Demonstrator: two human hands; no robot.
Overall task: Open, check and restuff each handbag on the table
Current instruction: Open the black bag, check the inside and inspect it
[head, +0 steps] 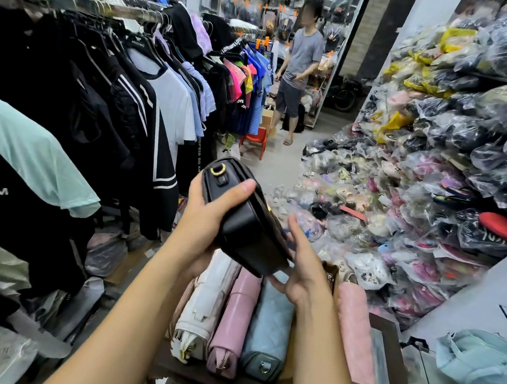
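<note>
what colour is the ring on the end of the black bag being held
Gold. The ring sits on the end panel of the black handbag, clearest in the head view.

- Clothes rail (109,10) along the left side, hung tight with dark, white and coloured garments.
- Bagged goods (427,180) heaped high on the right.
- Grey floor (281,166) forms a narrow aisle between.
- Red plastic chair (254,142) near the rail's far end.

The black handbag (244,221) hides the fingers of my left hand (205,218); my right hand (304,264) covers most of a brown bag (332,272) behind it.
</note>
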